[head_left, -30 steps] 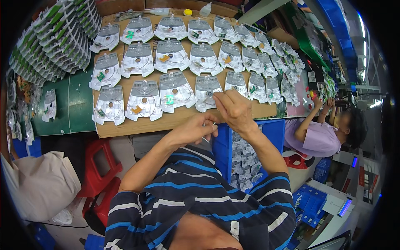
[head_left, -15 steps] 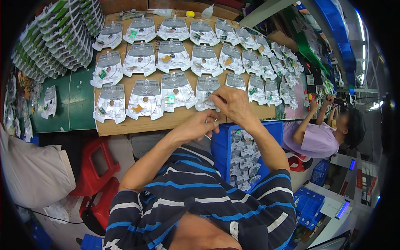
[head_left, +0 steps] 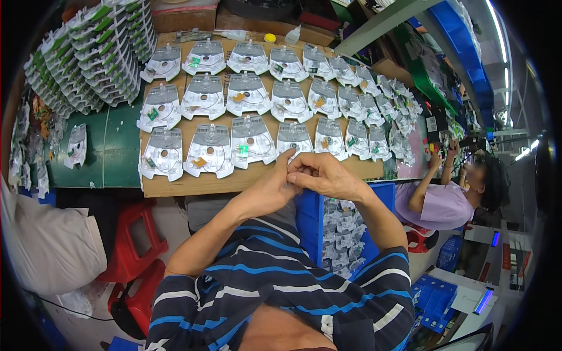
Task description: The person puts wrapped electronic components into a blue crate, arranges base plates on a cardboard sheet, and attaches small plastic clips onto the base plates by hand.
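Note:
My left hand (head_left: 270, 188) and my right hand (head_left: 325, 175) meet at the front edge of the cardboard-covered bench. Both have curled fingers, with thumbs and fingertips pressed together. Whatever they pinch is too small or too hidden to make out. Just beyond them lies a grey-and-white plastic housing (head_left: 294, 136), its lower end partly covered by my fingers. Left of it, another housing (head_left: 252, 140) bears a small green circuit board (head_left: 243, 150). To the right, a similar housing (head_left: 329, 140) lies close to my right hand.
Rows of such housings cover the cardboard (head_left: 228, 186). Tall stacks of housings (head_left: 93, 55) stand at the far left. Below my right forearm, a blue bin (head_left: 309, 219) holds several bagged parts. Red stools (head_left: 132, 240) and a person's sleeve are at left; a person in lilac (head_left: 436, 202) sits at right.
My right hand has drawn back from the housing and come down to my left hand. A thin pale piece seen at my left fingers is now hidden. The view has shifted slightly.

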Tool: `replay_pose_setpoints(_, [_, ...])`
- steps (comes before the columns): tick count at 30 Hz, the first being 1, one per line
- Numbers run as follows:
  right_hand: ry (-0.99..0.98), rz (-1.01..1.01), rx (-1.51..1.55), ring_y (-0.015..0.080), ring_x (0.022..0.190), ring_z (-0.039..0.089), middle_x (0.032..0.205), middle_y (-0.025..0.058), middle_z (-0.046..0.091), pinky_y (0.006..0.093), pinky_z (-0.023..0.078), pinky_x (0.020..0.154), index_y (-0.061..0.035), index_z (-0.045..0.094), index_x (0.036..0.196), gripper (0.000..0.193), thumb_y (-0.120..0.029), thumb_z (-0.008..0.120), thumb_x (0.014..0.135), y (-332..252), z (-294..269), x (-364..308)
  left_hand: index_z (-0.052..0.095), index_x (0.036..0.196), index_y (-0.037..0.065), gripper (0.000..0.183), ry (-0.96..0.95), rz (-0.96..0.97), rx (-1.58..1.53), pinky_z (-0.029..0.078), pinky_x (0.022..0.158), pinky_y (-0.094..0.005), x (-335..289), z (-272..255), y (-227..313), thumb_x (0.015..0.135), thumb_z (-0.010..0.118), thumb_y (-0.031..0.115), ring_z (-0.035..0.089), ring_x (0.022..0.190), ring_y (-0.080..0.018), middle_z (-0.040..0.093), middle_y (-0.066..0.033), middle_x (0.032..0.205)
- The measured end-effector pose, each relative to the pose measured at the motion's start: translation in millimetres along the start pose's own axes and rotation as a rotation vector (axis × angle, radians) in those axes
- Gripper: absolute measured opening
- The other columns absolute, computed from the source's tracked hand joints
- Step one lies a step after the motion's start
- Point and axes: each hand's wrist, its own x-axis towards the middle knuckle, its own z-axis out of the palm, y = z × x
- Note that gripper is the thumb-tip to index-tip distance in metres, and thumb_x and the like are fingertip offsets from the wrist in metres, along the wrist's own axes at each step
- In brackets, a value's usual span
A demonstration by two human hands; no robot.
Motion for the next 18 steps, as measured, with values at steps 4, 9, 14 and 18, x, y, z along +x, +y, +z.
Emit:
replay_pose_setpoints(4, [-0.098, -0.029, -0.182, 0.0096, 0.070, 0.061, 0.075, 0.0046, 0.067, 0.0288, 0.050, 0.063, 0.0013, 0.067, 0.101, 0.022, -0.020, 0.069, 0.093, -14.4, -8.5, 12.2, 0.013, 0.157, -0.003, 0.083, -0.044, -0.082, -0.019, 0.044, 0.104, -0.0350, 1.6, -13.9, 20.7, 0.086, 0.057, -0.002, 0.057, 0.123, -0.0288, 0.057, -0.0208, 0.130])
replay_pose_setpoints(9, [-0.058, -0.032, -0.285, 0.0104, 0.068, 0.060, 0.074, 0.0048, 0.067, 0.0301, 0.048, 0.062, -0.0004, 0.068, 0.098, 0.021, -0.019, 0.070, 0.091, -35.9, -8.9, 29.1, 0.013, 0.157, -0.002, 0.088, 0.028, 0.011, 0.100, 0.047, 0.099, -0.0338, 11.9, -29.5, 15.1, 0.079, 0.053, -0.007, 0.061, 0.116, -0.0275, 0.060, -0.0196, 0.125])
replay_pose_setpoints(14, [0.032, -0.097, -0.372, 0.0063, 0.068, 0.056, 0.076, 0.0022, 0.065, 0.0250, 0.045, 0.061, -0.0003, 0.071, 0.096, 0.018, -0.017, 0.073, 0.091, -39.3, -15.0, 41.8, 0.022, 0.154, -0.003, 0.080, 0.069, -0.055, 0.054, 0.054, 0.079, -0.0290, 20.6, -45.0, 27.8, 0.083, 0.058, -0.005, 0.065, 0.093, -0.0194, 0.062, -0.0152, 0.116])
replay_pose_setpoints(18, [0.409, -0.163, -0.345, 0.0180, 0.064, 0.063, 0.074, 0.0099, 0.067, 0.0317, 0.049, 0.060, -0.0021, 0.073, 0.092, 0.019, -0.021, 0.072, 0.088, -36.1, -41.8, 71.0, 0.042, 0.139, -0.004, 0.053, 0.058, -0.121, -0.421, 0.047, 0.054, -0.0194, 24.5, -61.2, 20.7, 0.095, 0.066, 0.014, 0.060, 0.076, -0.0099, 0.062, -0.0124, 0.106])
